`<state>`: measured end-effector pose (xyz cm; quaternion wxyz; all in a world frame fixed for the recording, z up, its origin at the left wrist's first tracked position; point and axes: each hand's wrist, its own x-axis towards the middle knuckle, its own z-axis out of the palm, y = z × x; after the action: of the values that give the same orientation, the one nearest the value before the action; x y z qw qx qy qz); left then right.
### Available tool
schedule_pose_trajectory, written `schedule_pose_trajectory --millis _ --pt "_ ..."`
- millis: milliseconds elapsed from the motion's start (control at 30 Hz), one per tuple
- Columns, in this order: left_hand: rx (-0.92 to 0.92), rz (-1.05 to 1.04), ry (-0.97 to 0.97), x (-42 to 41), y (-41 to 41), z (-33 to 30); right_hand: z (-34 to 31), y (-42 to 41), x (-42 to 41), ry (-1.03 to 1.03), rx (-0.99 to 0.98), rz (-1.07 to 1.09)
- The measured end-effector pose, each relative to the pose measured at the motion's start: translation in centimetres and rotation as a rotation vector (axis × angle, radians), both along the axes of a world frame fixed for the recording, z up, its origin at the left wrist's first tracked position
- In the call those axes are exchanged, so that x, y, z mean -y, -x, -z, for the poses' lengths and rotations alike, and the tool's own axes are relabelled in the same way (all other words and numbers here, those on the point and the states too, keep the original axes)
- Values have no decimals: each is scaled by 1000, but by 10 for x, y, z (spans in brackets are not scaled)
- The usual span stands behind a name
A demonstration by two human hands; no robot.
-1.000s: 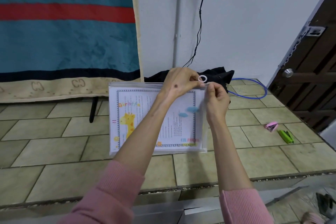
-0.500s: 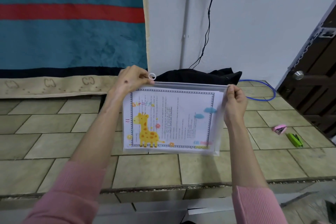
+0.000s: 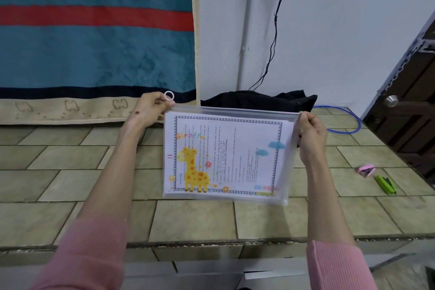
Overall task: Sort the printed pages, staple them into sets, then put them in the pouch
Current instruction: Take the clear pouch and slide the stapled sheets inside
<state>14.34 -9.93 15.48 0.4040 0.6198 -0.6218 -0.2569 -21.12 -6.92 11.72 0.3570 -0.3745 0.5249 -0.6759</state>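
Both hands hold the clear pouch (image 3: 226,158): left hand (image 3: 150,108) has pinched the zipper ring (image 3: 169,96) fully across, right hand (image 3: 312,132) grips the corner, so I judge the pages (image 3: 235,148) sealed in.

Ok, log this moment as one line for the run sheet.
stage: pouch closing | left hand: pinches zipper ring | right hand: grips pouch corner | pages: inside | staplers: on counter

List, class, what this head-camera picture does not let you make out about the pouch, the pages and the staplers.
1. Pages: how many, and whether stapled, is hidden by the top sheet and the frosted pouch.
2. Small print on the page: too small and blurred.
3. Pouch's top right corner: covered by the right hand.
4. Green stapler and pink stapler: too small to tell if loaded.
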Motion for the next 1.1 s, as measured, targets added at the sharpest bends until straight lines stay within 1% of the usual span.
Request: schedule_pose_trajectory --millis 33,67,167,200,233,267,300,333,367,433,467,533,567,600,633,667,700,733,767,833,900,933,1000,1100 --pt "-78 -9 28 1 2 3 -9 3 -5 -50 -46 -49" --pt "-160 -14 50 2 4 5 -19 6 -11 -75 -184 -79" --pt "-350 25 69 5 17 0 -47 1 -16 -146 -956 -75" --pt "-376 59 75 5 22 -5 -54 -9 -14 -145 -1145 -89" --pt "-388 94 85 6 28 -10 -59 -21 -10 -144 -1267 -146" --pt "-402 127 97 6 34 -15 -60 -31 -4 -169 -1339 -216" --pt "-405 141 105 8 39 -19 -58 -38 2 -202 -1369 -266" --pt "-402 138 117 9 43 -21 -56 -43 6 -229 -1363 -295" --pt "-396 120 144 12 45 -23 -55 -44 10 -236 -1315 -312" --pt "-398 46 212 16 42 -23 -51 -40 10 -159 -1160 -383" --pt "-379 -13 251 20 37 -18 -50 -37 9 -96 -1095 -422" --pt "-293 -230 291 15 29 -5 -46 -34 6 -3 -963 -443" --pt "-251 -378 269 9 25 7 -42 -33 3 17 -878 -424" --pt "-247 -503 215 1 26 19 -36 -32 2 23 -783 -392" --pt "-303 -546 113 -7 30 34 -29 -31 0 23 -694 -355" --pt "-439 -492 12 -14 35 49 -19 -30 0 8 -612 -325" --pt "-612 -395 -79 -19 41 63 -7 -31 -1 -23 -543 -305" --pt "-737 -312 -160 -23 47 75 6 -33 -2 -64 -483 -289" --pt "-783 -265 -208 -27 53 83 21 -37 -4 -120 -438 -268" --pt "-728 -272 -219 -32 60 93 50 -46 -10 -244 -388 -225" --pt "-610 -311 -212 -37 62 102 78 -53 -19 -355 -410 -204" --pt "-543 -320 -217 -39 63 109 90 -55 -24 -412 -471 -189" --pt "-461 -305 -230 -40 61 131 110 -57 -36 -519 -677 -168" --pt "-330 -295 -268 -42 59 159 125 -56 -49 -558 -1000 -129"
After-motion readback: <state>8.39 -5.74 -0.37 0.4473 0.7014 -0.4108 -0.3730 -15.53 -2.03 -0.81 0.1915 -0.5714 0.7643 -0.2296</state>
